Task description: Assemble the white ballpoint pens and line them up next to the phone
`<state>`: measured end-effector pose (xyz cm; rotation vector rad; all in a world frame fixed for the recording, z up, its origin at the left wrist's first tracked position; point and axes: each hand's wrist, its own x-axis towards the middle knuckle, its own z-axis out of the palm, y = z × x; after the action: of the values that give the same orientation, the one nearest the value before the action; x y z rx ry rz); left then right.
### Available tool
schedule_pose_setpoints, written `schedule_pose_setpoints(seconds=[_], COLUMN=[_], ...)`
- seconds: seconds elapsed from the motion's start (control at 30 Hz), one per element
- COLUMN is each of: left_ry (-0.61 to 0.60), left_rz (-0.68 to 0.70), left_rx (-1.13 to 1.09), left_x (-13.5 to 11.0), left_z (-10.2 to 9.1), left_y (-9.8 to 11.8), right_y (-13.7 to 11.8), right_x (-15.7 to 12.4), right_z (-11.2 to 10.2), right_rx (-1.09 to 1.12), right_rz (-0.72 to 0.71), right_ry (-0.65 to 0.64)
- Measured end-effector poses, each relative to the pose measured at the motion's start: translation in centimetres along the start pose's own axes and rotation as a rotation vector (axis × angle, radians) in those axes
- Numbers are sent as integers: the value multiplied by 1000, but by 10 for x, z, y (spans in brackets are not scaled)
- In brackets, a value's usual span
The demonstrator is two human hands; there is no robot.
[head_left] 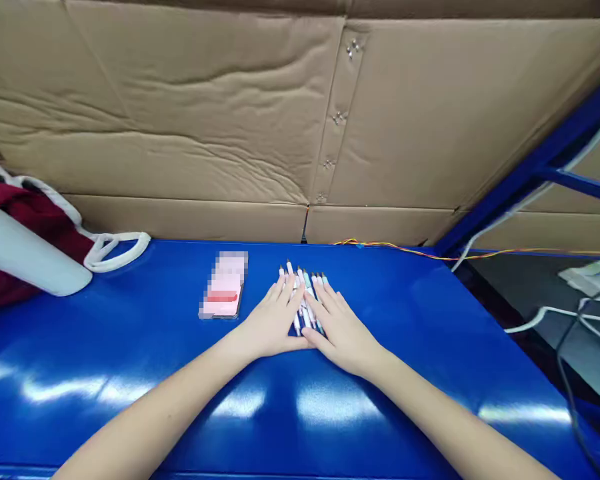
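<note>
Several slim pens [307, 312] with white and pale bodies and dark tips lie side by side on the blue table [410, 313], tips toward the back wall. My left hand [275, 320] rests flat over the pens on the left side, fingers stretched forward. Over those on the right lies my right hand [343, 327], also flat with fingers extended. The thumbs meet near the pens' lower ends. Parts of the pens are hidden under both hands.
A pink phone-like item [224, 287], partly pixelated, lies left of my hands. At the far left are a white cylinder [35, 250] and a dark red bag [25, 207] with white straps. Cardboard [205, 113] covers the back; cables [400, 249] run along the right.
</note>
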<state>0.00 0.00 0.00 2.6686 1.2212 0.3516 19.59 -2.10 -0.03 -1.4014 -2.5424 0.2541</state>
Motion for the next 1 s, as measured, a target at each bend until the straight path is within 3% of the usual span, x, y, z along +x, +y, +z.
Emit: schedule_pose_setpoints(seconds=[0.13, 0.33, 0.53, 0.83, 1.0], left_ry=[16, 14, -5, 182, 267], left_rz=[80, 124, 195, 283, 321], left_rx=[-6, -42, -80, 58, 28], left_x=[26, 64, 88, 80, 80], left_z=[10, 27, 38, 29, 19], left_y=[19, 48, 64, 69, 68], right_y=[20, 52, 76, 78, 76], right_x=[-12, -35, -57, -61, -49], right_z=[-2, -10, -11, -24, -34], right_rx=[8, 6, -28, -64, 45], right_rz=[-73, 26, 121, 195, 271], right_ry=[47, 103, 128, 98, 199])
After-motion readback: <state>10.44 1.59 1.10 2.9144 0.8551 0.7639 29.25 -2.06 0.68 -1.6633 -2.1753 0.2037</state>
